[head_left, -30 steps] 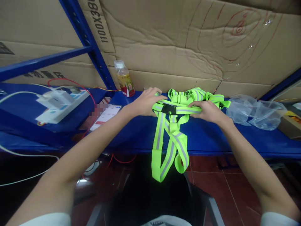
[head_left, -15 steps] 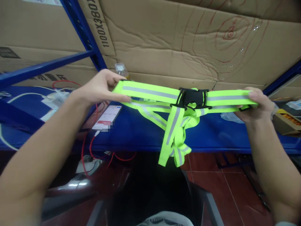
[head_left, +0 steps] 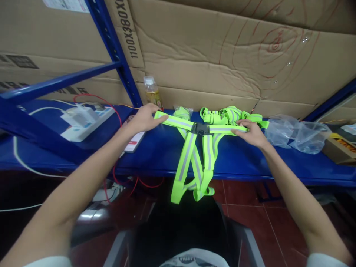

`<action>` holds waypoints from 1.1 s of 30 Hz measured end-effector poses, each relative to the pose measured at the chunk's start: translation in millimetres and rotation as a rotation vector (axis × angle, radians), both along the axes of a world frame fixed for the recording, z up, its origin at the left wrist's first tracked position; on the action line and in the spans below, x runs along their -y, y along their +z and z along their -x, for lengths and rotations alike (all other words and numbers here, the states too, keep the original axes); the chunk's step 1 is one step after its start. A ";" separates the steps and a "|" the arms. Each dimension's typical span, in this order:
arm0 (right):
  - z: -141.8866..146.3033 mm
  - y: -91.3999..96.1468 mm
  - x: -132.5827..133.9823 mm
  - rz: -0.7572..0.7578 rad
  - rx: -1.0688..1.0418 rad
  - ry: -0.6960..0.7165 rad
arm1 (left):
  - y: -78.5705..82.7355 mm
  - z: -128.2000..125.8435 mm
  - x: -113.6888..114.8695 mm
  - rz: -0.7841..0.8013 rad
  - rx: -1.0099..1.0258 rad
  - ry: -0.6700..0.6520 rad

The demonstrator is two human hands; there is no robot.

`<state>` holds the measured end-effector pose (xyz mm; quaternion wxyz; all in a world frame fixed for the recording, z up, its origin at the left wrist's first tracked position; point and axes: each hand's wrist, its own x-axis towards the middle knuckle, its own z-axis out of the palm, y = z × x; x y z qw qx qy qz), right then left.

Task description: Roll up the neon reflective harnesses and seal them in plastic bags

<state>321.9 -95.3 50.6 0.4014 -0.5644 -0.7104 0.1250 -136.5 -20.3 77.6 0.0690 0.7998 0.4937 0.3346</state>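
Observation:
A neon yellow-green reflective harness (head_left: pixel 183 167) with grey stripes is stretched between my hands over the blue shelf. My left hand (head_left: pixel 148 116) pinches the left end of its belt, and my right hand (head_left: pixel 250 131) grips the right end. At mid-belt sits a black plastic buckle (head_left: pixel 200 128), fastened. The looser straps hang below it past the shelf's front edge. Behind the belt lies a heap of similar reflective straps (head_left: pixel 230 114), partly covered by my right hand. A bagged roll of the same strap (head_left: pixel 182 112) rests left of that heap.
On the blue shelf (head_left: pixel 155 159), a phone (head_left: pixel 135 142) lies partly under my left forearm. A drink bottle (head_left: pixel 152 92) stands against the cardboard (head_left: pixel 194 48). Leftward is a white power strip (head_left: pixel 83 128) with cables. Clear plastic bags (head_left: pixel 299 135) and a small carton (head_left: pixel 340 148) lie right.
Both hands have moved farther away and closer together, carrying the harness toward the back of the shelf. The belt is lower, and the strap heap, bagged roll and plastic bags now show.

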 end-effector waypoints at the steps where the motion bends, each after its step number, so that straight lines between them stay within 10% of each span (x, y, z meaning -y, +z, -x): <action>1: 1.7 -2.8 -1.1 0.051 -0.044 -0.028 | -3.4 -2.2 0.2 0.045 0.002 0.031; 6: 12.3 7.7 4.7 0.511 -0.461 -0.013 | -12.5 -6.1 -3.0 0.212 0.208 0.063; 13: 55.0 18.9 -23.7 0.124 -0.832 -0.216 | -10.2 -62.1 -2.6 -0.184 0.257 0.051; 21: 111.0 13.8 -38.8 0.110 -0.705 -0.069 | -47.0 -178.8 40.5 0.074 -0.275 -0.299; 33: 127.6 15.0 -35.8 0.372 -0.406 0.239 | -51.4 -181.6 41.4 0.166 -0.295 -0.289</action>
